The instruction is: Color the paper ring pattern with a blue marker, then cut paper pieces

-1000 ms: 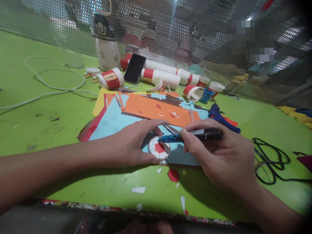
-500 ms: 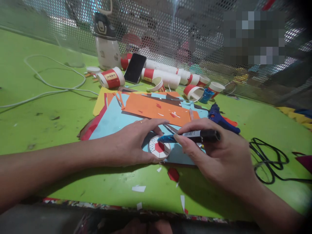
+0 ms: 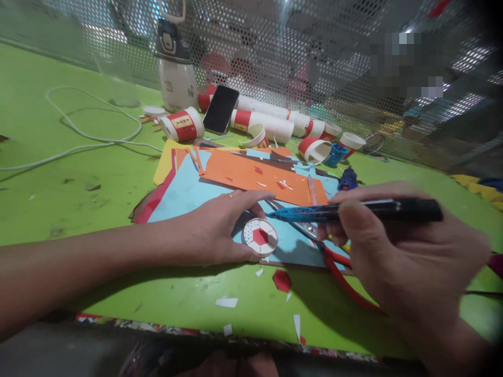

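Observation:
My left hand (image 3: 214, 230) curves its thumb and fingers around a small white paper disc (image 3: 271, 231) and holds it by the edge. A red hexagon sits in the disc's middle, with black lines running out to the rim and blue dots in the left segments. Gripped in my right hand (image 3: 408, 251) is a marker pen (image 3: 334, 211), black with a blue front end, its tip raised to the upper right of the disc. Scissors (image 3: 336, 262) with red handles lie partly beneath my right hand. Light blue paper (image 3: 188, 193) is under the disc.
Orange paper (image 3: 236, 170) lies on the stack. Behind stand a bottle (image 3: 177, 84), a phone (image 3: 221, 110) and several paper cups (image 3: 184, 124). A blue glue gun (image 3: 348, 179) is partly hidden. White cable (image 3: 98, 141) loops at left; a red hexagon (image 3: 282, 281) and scraps lie in front.
My right hand has moved right with the marker, lifting its tip away from the disc. The scissors' handles now show. My left hand keeps its hold, and the whole view has shifted slightly.

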`<state>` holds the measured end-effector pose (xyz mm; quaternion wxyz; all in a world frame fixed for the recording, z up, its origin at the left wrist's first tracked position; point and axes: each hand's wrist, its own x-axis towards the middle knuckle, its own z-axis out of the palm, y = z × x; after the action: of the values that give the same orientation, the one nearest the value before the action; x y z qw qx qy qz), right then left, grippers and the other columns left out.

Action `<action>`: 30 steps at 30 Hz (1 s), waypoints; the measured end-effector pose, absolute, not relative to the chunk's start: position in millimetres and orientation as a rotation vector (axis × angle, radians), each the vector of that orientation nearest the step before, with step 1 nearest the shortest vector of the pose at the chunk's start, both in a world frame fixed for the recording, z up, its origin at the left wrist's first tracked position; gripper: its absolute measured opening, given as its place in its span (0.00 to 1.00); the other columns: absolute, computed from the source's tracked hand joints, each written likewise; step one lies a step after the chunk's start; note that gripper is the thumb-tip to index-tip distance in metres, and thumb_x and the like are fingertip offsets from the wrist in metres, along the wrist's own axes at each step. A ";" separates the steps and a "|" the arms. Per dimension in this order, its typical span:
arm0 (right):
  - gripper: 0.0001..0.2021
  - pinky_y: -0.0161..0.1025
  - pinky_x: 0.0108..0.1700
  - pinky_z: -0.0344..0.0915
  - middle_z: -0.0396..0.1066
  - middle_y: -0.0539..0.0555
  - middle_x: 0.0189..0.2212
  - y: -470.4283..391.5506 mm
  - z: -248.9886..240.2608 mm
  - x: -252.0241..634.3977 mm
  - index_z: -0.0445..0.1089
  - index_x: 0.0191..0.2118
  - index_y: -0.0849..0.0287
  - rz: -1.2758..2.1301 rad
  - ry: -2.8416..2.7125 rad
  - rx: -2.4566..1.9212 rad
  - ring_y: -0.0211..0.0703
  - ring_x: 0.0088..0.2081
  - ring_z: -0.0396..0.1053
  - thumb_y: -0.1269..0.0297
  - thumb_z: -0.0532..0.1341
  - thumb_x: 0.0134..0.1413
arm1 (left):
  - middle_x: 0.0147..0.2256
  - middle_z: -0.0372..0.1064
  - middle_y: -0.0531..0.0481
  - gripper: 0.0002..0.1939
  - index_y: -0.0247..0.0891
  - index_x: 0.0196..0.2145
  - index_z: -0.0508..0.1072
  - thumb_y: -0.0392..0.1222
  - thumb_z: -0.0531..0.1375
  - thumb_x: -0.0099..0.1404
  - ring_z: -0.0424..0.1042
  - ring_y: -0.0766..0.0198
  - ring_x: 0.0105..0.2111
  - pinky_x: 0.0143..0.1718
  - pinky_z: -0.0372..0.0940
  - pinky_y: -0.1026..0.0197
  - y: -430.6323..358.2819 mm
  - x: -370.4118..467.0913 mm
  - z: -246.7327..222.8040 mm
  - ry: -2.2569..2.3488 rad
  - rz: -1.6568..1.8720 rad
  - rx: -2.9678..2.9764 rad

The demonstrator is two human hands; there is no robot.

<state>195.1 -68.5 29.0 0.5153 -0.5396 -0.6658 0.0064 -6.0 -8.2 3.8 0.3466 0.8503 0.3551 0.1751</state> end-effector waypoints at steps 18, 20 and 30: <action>0.05 0.33 0.24 0.62 0.71 0.45 0.21 -62.9 21.5 192.4 0.72 0.32 0.57 0.165 -1.796 -1.277 0.32 0.20 0.66 0.63 0.65 0.56 | 0.53 0.70 0.45 0.38 0.39 0.61 0.60 0.42 0.68 0.55 0.71 0.52 0.50 0.52 0.64 0.53 -9.4 -5.6 3.6 0.903 0.499 2.172; 0.05 0.33 0.23 0.62 0.70 0.45 0.20 -62.6 22.1 192.5 0.72 0.31 0.57 0.167 -1.810 -1.269 0.32 0.20 0.66 0.64 0.65 0.56 | 0.52 0.70 0.45 0.39 0.40 0.61 0.60 0.42 0.68 0.55 0.71 0.52 0.50 0.52 0.64 0.54 -9.4 -5.8 3.4 0.902 0.506 2.178; 0.03 0.32 0.22 0.63 0.70 0.44 0.19 -61.8 22.2 192.5 0.71 0.32 0.56 0.185 -1.840 -1.237 0.33 0.19 0.66 0.66 0.65 0.56 | 0.52 0.71 0.46 0.39 0.41 0.62 0.59 0.41 0.68 0.55 0.71 0.53 0.50 0.51 0.64 0.55 -8.3 -5.6 1.6 0.898 0.507 2.206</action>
<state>192.5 -61.8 22.2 0.4424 -0.4986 -0.7417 0.0746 -5.6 -8.3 1.6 0.3460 0.8499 0.3460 0.1955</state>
